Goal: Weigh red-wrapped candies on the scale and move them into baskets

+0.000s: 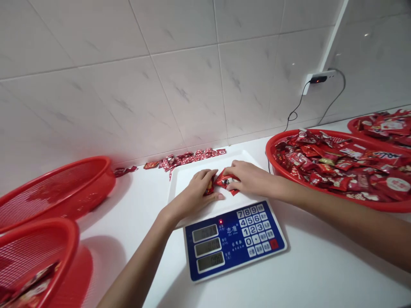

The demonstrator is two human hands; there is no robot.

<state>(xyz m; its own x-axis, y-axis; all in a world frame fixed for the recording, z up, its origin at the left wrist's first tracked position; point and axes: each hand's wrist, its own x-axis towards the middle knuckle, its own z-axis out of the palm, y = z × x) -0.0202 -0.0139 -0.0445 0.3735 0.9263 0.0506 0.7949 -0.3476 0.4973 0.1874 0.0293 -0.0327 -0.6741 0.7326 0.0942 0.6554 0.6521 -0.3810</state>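
My left hand (194, 194) is curled over a small red foil packet (209, 188), which shows between its fingers. My right hand (248, 179) grips a larger red-and-white wrapped packet (227, 180) just beside it. I cannot tell whether the two packets touch. Both hands are above the white weighing platform (192, 179) of an electronic price scale, and the left wrist is near its blue keypad panel (234, 241). The panel has several green-grey displays.
A large red basket (379, 208) heaped with wrapped packets stands right, with another (353, 124) behind it. Red mesh baskets (64, 188) lie tilted at left. Packets (186, 158) line the tiled wall, below a plugged-in charger (317, 79) and its cable.
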